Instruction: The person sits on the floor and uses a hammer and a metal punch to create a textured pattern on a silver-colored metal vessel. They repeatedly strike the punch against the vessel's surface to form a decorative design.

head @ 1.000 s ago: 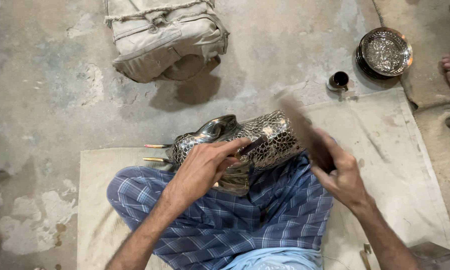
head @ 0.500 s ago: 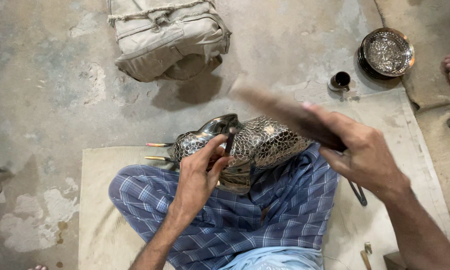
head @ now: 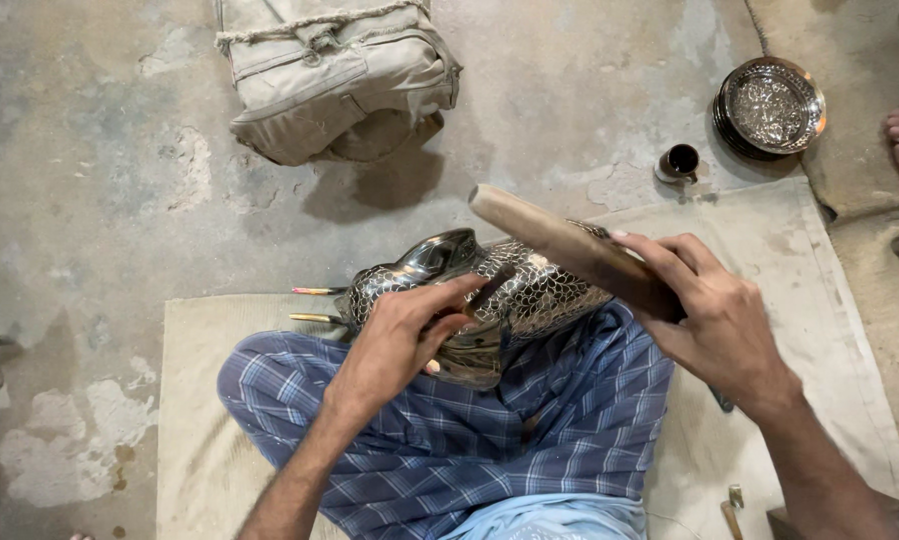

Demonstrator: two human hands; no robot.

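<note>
My left hand point(head: 395, 340) has its fingers point(head: 448, 300) pinched narrow around a small dark chisel point(head: 492, 288), whose tip rests on the patterned metal figure point(head: 490, 295) lying across my lap. The figure sits directly under those fingers, touching them. My right hand point(head: 715, 320) is wrapped tight around a wooden mallet point(head: 570, 250), held just above the figure and the chisel, tilted up to the left. Beneath is my checked blue cloth point(head: 450, 440), then a pale mat point(head: 190, 420) on the concrete floor point(head: 90, 200). Farther off stand a canvas bag point(head: 335, 75), a small dark cup point(head: 680, 160) and a shiny metal bowl point(head: 770, 105).
</note>
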